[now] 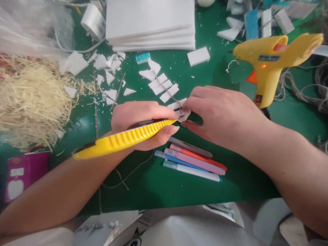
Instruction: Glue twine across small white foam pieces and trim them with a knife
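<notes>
Your left hand [135, 111] is closed around a yellow-handled tool [128, 139], probably a cutter, while your right hand's [217, 109] thumb and forefinger bend around the near white piece [185, 118]; whether they pinch it or merely steady it, you can't tell from here. That piece lies between your hands on the table [246, 181], at the near end of the grey cord [166, 89]. The tool's dark tip points straight at your right fingertips, so a slip could nick you. Pressing too hard might snap the piece, and tugging the cord could drag the row of small white pieces [161, 83] out of line. The glue gun [269, 65] beyond your right forearm shows a lit light, so it may be hot if your arm swings outward.
</notes>
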A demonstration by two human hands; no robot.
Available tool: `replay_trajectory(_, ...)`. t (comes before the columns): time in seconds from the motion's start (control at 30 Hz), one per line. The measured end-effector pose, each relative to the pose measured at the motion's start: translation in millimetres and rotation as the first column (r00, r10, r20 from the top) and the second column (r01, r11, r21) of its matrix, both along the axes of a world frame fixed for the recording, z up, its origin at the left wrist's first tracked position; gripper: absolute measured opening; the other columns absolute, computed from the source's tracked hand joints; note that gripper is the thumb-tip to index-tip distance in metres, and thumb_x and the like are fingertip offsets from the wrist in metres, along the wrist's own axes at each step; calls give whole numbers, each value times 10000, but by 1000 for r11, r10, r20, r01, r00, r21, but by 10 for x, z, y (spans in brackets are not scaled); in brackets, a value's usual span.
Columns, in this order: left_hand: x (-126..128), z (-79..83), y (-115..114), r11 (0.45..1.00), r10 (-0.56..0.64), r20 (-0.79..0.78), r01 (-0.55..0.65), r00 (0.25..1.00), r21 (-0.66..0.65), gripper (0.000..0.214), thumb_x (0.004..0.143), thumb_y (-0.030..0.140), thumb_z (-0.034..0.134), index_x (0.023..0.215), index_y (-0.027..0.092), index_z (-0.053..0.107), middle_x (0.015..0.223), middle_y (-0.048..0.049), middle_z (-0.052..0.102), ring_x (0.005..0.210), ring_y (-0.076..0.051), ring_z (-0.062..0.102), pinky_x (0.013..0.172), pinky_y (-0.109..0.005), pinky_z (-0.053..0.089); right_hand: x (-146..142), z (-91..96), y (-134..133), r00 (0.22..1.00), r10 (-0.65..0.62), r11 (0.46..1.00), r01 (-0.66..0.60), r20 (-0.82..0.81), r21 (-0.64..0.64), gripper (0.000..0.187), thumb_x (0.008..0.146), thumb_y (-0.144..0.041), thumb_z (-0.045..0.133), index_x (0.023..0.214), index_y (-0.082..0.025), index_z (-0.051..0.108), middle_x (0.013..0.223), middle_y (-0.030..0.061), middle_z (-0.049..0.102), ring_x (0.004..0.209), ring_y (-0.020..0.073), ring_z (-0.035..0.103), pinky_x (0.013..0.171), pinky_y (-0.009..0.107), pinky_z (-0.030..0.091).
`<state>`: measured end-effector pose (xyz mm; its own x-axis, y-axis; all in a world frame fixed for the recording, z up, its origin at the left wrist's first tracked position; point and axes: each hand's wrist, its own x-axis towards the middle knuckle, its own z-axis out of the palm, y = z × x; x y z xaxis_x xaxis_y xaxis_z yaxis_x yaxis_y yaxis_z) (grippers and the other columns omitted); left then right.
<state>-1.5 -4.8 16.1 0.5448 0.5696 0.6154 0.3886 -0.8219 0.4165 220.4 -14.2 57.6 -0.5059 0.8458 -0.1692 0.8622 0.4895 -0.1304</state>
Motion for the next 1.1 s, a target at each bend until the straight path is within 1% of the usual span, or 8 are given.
replay_trajectory(0.13,13,-7,-7,1000,7,-9,-7,1000,3,236,1071,373,633,947,277,810,821,39,857,665,-136,795,646,-205,641,-21,23,5,999,-19,999,20,36,-34,94,975,-255,720,1035,-218,781,969,67,725,942,246,698,616,328,321)
replay_trajectory(0.3,6,3,-3,1000,22,-88,-21,996,9,348,1094,471,577,958,300,848,788,37,843,652,-146,791,645,-222,649,-25,3,5,998,-34,998,36,53,-49,128,997,-288,719,1086,-225,785,1021,79,744,993,273,715,657,352,358)
replay_trajectory(0.37,6,4,-5,1000,20,-85,-19,996,15,363,1102,482,564,959,304,847,783,44,841,654,-147,797,629,-225,648,-16,-14,2,998,-26,999,28,50,-37,126,1017,-302,713,1100,-233,779,1047,75,740,1037,283,726,673,358,370)
replay_trajectory(0.5,4,-7,-11,1000,-15,-56,16,998,16,256,1094,408,599,981,307,806,842,73,855,690,-108,800,661,-180,629,-6,-19,-2,998,-24,999,26,62,-26,135,1017,-329,727,1115,-245,766,1076,65,739,1062,292,728,676,360,379)
replay_trajectory(0.6,1,-25,-1,1000,-24,-42,24,999,20,202,1081,374,627,985,304,791,854,68,857,701,-107,800,664,-179,621,-12,0,-5,999,-20,999,22,48,-40,122,1033,-295,691,1106,-229,763,1079,88,747,1063,294,727,679,373,386)
replay_trajectory(0.73,2,-36,16,997,-49,-21,50,999,56,218,1074,395,630,973,299,798,843,62,855,680,-114,791,628,-188,611,-15,5,-6,999,-18,999,20,47,-36,133,1020,-294,698,1118,-226,758,1096,101,751,1082,312,737,688,384,391)
replay_trajectory(0.9,-3,-14,5,998,21,-78,-17,997,57,298,1096,448,575,975,317,815,817,59,848,683,-146,800,571,-241,602,-10,-6,1,998,-25,999,28,62,-42,176,1001,-310,706,1152,-240,763,1106,90,755,1099,338,756,685,373,405)
replay_trajectory(1.1,3,-29,19,998,-40,-61,43,997,55,268,1092,423,593,979,285,793,812,58,851,660,-124,798,597,-219,615,-11,-15,4,999,-29,999,31,38,-34,173,977,-280,723,1130,-226,783,1091,97,768,1085,333,763,707,377,461)
